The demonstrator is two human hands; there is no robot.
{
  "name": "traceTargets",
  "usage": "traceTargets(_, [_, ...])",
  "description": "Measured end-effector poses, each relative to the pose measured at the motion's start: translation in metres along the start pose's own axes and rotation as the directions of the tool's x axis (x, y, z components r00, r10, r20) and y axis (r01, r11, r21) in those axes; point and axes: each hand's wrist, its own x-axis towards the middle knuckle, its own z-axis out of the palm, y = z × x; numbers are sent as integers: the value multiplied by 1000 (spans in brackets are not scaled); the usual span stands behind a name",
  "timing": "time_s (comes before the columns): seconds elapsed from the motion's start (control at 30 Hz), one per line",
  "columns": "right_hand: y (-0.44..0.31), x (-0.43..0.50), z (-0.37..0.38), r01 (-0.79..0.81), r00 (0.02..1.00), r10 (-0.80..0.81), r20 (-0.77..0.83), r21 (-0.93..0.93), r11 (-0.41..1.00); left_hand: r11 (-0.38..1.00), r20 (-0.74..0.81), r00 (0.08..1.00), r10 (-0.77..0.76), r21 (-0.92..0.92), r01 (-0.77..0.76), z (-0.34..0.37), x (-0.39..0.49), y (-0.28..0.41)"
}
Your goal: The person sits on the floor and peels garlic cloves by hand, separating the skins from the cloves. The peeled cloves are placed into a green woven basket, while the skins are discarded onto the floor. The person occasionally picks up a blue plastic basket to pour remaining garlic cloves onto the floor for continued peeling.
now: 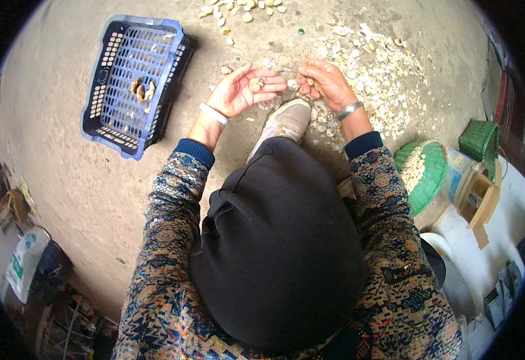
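Note:
My left hand (249,87) is held palm up with its fingers stretched out. A small pale piece, perhaps a nut or seed (256,84), rests on it at the base of the fingers. My right hand (330,85) is curled around a brownish object (315,83), mostly hidden by the fingers. Something thin, possibly a metal blade (287,70), points from it towards the left hand. Between the hands, a roundish pale piece (293,85) lies on the floor just past my shoe (289,118). Both hands are above the floor, apart from each other.
A blue plastic crate (129,49) with several brown lumps (140,92) stands left. Pale flakes or shells (379,67) litter the floor at right. Roundish pale pieces (247,17) lie at the far side. A green basket (429,191) holds pale pieces, beside a cardboard box (487,209).

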Motion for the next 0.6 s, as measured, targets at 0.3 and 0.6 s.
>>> traceTargets(0.3, [11,-17,-29,-5,963,1,-268,-14,1000,305,-187,874,448,951,48,26,2,-7])
traceTargets(0.6, [-4,12,20,300,947,-308,-86,-99,949,998,-289,956,-43,26,53,22,25,-28])
